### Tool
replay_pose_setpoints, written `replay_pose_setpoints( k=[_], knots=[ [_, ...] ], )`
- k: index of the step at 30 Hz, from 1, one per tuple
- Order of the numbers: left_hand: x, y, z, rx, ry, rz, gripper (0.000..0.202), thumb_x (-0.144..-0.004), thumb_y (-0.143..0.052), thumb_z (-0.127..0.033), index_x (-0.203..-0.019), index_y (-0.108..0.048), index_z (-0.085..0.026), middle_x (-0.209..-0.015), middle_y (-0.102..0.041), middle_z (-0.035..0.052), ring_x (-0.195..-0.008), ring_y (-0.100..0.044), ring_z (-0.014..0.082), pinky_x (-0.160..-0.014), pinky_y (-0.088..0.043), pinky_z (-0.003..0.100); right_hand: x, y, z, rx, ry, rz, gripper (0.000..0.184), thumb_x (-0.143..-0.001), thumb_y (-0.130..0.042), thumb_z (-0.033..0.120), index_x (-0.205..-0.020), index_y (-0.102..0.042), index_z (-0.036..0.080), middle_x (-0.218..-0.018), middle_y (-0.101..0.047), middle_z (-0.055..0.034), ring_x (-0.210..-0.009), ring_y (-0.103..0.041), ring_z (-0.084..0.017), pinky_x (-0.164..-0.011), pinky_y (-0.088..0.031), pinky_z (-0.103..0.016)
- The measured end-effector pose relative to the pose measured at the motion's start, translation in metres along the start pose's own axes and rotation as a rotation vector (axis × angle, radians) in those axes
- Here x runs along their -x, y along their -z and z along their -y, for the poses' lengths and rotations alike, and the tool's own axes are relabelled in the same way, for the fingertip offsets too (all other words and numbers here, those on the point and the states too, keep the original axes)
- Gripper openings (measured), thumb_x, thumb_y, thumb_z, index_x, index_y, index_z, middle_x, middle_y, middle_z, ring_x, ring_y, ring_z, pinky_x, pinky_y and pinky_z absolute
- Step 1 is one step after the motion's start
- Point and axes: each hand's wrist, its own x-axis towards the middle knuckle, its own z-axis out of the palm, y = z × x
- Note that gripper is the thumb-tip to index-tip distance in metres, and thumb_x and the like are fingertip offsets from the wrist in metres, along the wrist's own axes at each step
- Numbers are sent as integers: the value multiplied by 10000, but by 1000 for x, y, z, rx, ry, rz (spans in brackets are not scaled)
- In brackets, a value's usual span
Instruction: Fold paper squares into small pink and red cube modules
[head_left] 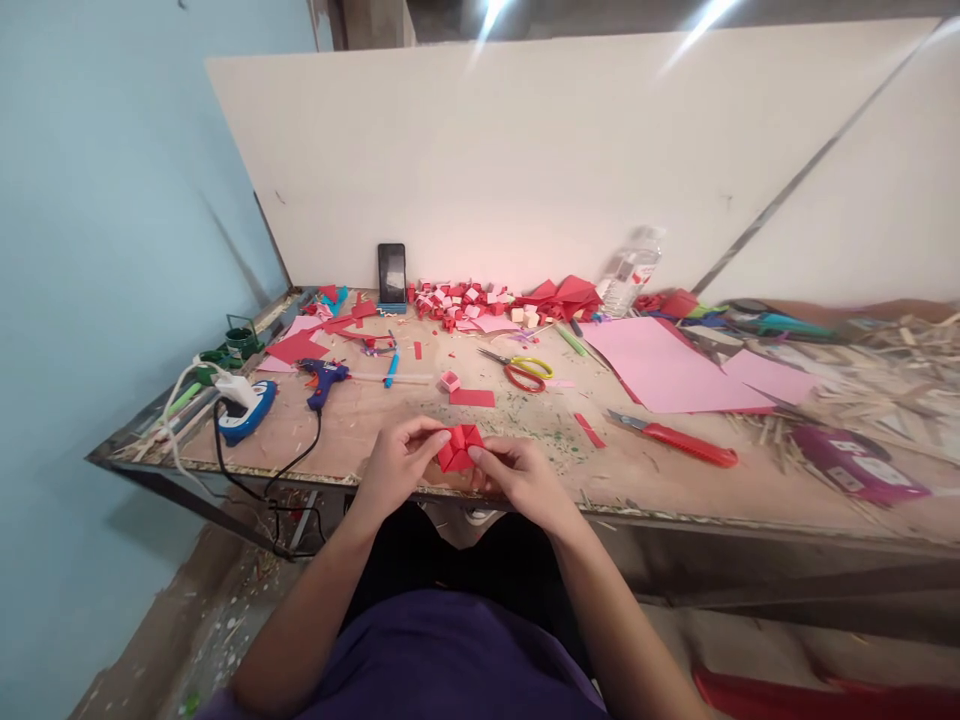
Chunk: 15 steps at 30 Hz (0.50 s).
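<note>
Between my two hands, close to the table's front edge, is a small folded piece of red paper [460, 446] with creases meeting near its middle. My left hand [406, 459] pinches its left side between thumb and fingers. On the right side, my right hand [517, 476] grips it with the thumb on top and the fingers partly hidden beneath. Just beyond the hands lie a red paper strip [472, 398] and a small pink and red paper box [449, 381]. Scissors [525, 371] with yellow and red handles rest farther back.
A red utility knife [690, 443] and pink sheets [660, 365] lie to the right. Many small paper cubes [465, 302] are heaped at the back, beside a phone [391, 273]. At left are a blue glue gun [325, 380] and a corded power strip [247, 412]. A bottle [634, 275] leans behind.
</note>
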Motion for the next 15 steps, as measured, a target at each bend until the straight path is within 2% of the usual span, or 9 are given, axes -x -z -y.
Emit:
replay_pose_setpoints(
  k=[5, 8, 11, 13, 15],
  knots=[
    [0, 1, -2, 37, 4, 17, 251, -890, -675, -375, -942, -753, -142, -904, -782, 68, -830, -715, 204, -753, -562, 272, 0, 2, -1, -13, -20, -21, 436, -960, -595, 472, -651, -649, 169, -577, -636, -12, -514, -517, -138, -515, -388, -254],
    [0, 1, -3, 57, 13, 117, 258, -884, -687, -364, -977, -772, -138, -954, -792, 78, -882, -728, 227, -789, -571, 292, 0, 3, -2, -19, -17, -70, 452, -966, -584, 467, -636, -653, 165, -563, -634, -13, -518, -523, -140, -526, -389, -256],
    [0, 1, -1, 74, 19, 212, 272, -898, -674, -358, -1016, -786, -140, -1000, -795, 77, -942, -728, 246, -832, -575, 311, 0, 3, -2, -28, -18, -51, 458, -965, -591, 459, -621, -647, 163, -557, -630, -9, -512, -517, -134, -530, -393, -252],
    [0, 1, 1, 80, 39, 220, 289, -909, -662, -366, -1039, -788, -140, -997, -795, 74, -897, -731, 243, -784, -583, 309, 0, 2, -3, -31, -11, -59, 429, -954, -611, 460, -649, -664, 163, -585, -645, -10, -529, -534, -139, -542, -411, -252],
    [1, 0, 2, 74, 55, 212, 296, -915, -656, -370, -1035, -789, -135, -971, -794, 75, -849, -730, 241, -724, -584, 300, 0, 1, -3, -39, 24, -110, 338, -928, -652, 447, -753, -719, 166, -703, -709, -29, -637, -613, -172, -617, -467, -264]
  ],
)
